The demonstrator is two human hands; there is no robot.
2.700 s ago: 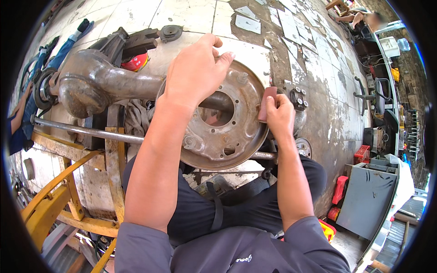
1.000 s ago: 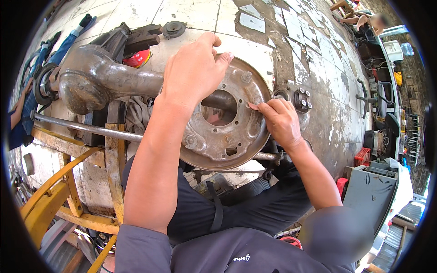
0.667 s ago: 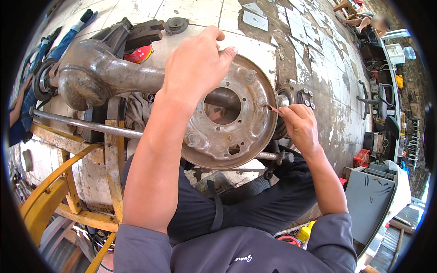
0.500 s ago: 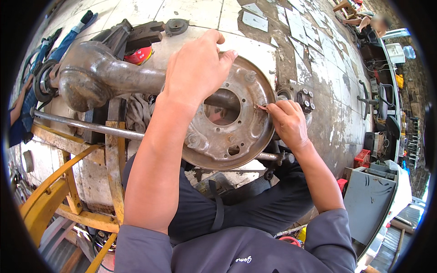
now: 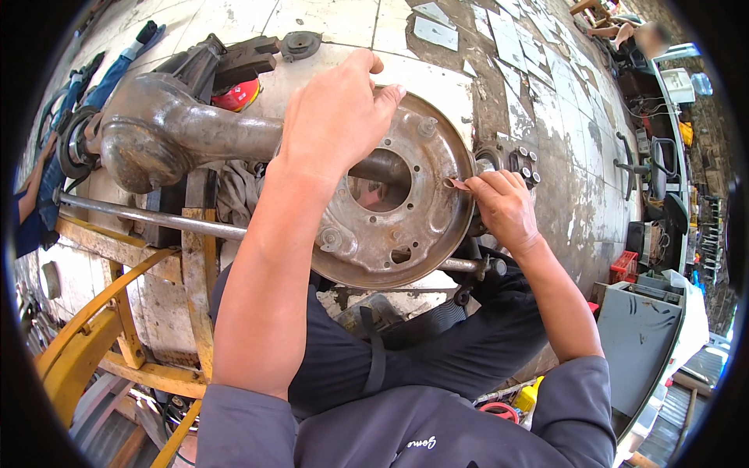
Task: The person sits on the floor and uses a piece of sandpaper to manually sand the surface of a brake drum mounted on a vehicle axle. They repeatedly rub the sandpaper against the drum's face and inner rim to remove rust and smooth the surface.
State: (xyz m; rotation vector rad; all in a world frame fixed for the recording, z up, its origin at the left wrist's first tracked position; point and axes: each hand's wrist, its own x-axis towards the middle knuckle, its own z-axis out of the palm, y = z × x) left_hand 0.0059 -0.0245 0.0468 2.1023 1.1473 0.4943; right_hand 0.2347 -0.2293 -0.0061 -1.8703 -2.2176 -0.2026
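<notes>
A round, rust-stained brake backing plate [image 5: 437, 226] stands in front of me, with a large centre hole and a ring of small bolt holes. It sits at the end of a greasy axle housing [image 5: 156, 129]. My left hand [image 5: 335, 121] is closed over the plate's upper left edge, thumb at the rim; its other fingertips are partly hidden. At the plate's right side, my right hand [image 5: 503, 204] pinches a small reddish-brown strip [image 5: 459, 185] that looks like folded sandpaper. The strip's end lies against the plate's face near the rim.
A yellow metal frame [image 5: 148, 374] stands at lower left, with a steel bar [image 5: 156, 221] above it. A grey cabinet [image 5: 640, 335] is at right. Another person's arm [image 5: 35, 187] shows at far left. Broken tiles [image 5: 435, 33] lie on the floor.
My right hand has shifted slightly right, away from the plate's centre, and more of the strip shows. My left hand keeps its place on the plate.
</notes>
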